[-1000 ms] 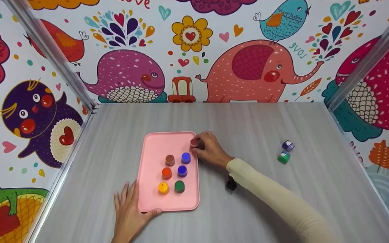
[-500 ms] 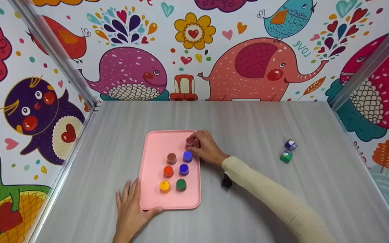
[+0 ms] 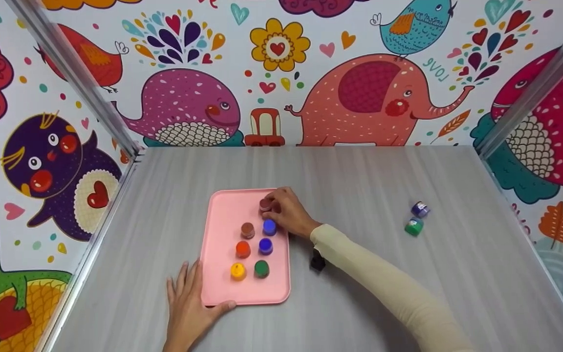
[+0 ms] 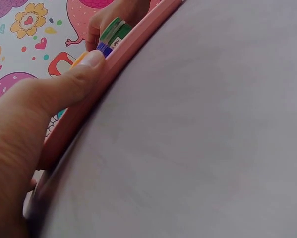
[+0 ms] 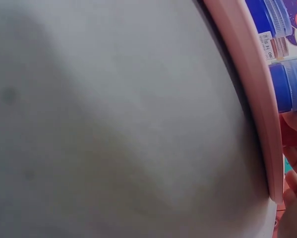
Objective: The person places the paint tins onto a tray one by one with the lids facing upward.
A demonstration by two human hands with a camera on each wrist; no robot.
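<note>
The near left corner of the pink tray (image 3: 220, 215) is touched by the left hand (image 3: 187, 310), fingers loosely spread, thumb laid on the near rim. Beyond the light-blue jar (image 3: 269, 227), at the tray's far right, a maroon lidded jar (image 3: 264, 204) is pinched by the right hand's (image 3: 289, 212) thumb and fingers; it is judged light, stiff, perhaps slippery, best gripped by its sides

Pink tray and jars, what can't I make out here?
Head: the maroon jar, partly hidden by the right hand.
Head: any wording on the purple jar, too small to read.
Left wrist: the pink tray, its inside mostly hidden by its rim.
Right wrist: much of that hand, cut off by the edge.
</note>
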